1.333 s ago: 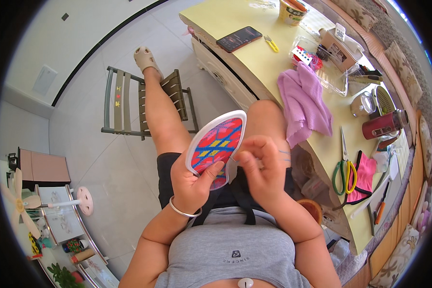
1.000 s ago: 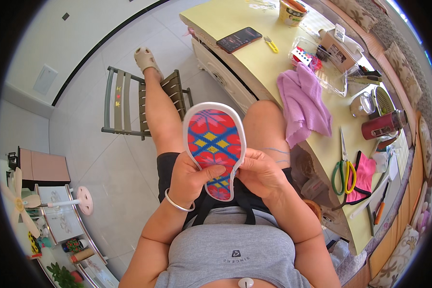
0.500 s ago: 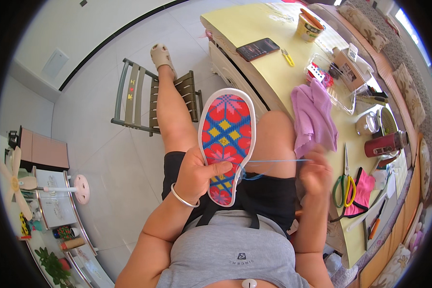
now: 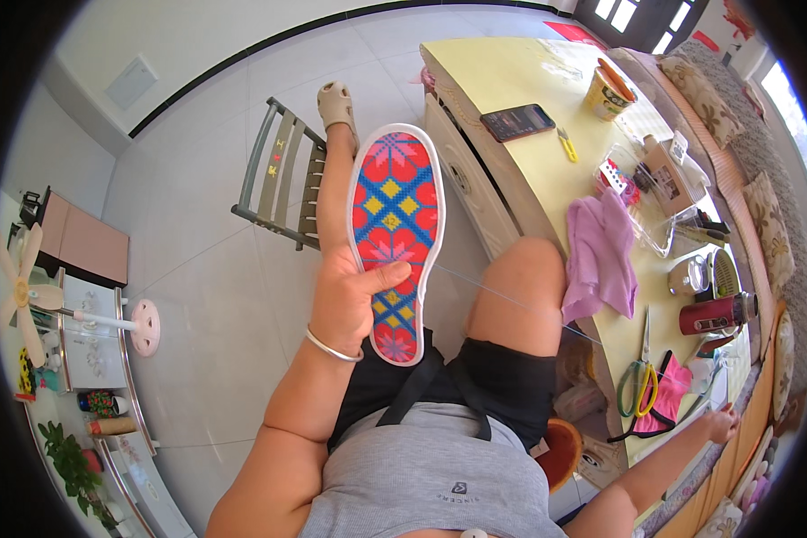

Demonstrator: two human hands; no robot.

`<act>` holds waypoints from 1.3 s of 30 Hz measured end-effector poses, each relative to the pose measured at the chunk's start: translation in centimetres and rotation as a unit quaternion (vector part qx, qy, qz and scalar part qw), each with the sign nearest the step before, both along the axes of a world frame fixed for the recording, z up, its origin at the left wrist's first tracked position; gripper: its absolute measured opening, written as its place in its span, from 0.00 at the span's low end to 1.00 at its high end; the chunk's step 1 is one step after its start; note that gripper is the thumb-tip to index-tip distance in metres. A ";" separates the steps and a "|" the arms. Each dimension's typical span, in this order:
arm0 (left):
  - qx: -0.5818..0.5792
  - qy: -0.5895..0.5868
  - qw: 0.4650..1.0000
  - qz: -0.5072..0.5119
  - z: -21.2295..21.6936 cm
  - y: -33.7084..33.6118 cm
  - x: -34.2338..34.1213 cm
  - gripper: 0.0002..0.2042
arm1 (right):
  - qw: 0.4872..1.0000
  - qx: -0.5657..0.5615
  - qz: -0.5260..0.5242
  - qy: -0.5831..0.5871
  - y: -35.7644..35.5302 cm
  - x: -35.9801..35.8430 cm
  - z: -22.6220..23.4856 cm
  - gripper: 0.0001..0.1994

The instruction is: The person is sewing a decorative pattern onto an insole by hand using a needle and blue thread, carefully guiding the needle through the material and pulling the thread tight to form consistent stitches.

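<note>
My left hand [image 4: 345,285] grips an embroidered insole [image 4: 394,202] upright over my lap, thumb across its face. The insole has a white rim and a cross-stitch pattern of red and pink flowers, blue lattice and yellow diamonds. A thin blue thread [image 4: 502,300] runs taut from the insole's right edge across my knee towards the right. At its far end my right hand [image 4: 722,422] is stretched out beyond the table's right side, fingers pinched together. Any needle in that pinch is too small to make out.
On the yellow-topped table [image 4: 475,76] lie a phone [image 4: 517,123], a yellow cutter [image 4: 567,144], a purple towel [image 4: 599,251], scissors [image 4: 641,386], pink cloth [image 4: 668,394] and a dark red flask [image 4: 713,312]. A folding chair [image 4: 278,179] supports my leg. A fan [image 4: 27,291] stands left.
My right hand has swung from beside the insole far out to the right, drawing the loose blue thread out into a long line. The insole, in my left hand, has shifted slightly left and up.
</note>
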State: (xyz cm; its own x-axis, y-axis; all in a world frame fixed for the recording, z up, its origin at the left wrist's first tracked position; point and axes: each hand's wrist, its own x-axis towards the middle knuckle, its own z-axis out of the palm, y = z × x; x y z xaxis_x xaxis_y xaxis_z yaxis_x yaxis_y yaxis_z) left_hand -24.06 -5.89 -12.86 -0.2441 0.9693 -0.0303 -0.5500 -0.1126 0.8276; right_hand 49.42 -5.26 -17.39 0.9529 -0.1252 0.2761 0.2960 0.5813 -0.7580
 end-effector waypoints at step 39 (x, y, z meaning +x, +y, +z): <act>-0.003 -0.461 0.822 -0.335 -6.9 -0.7 5.6 0.17 | 0.629 -0.068 0.568 -0.526 0.2 -55.4 4.4 0.10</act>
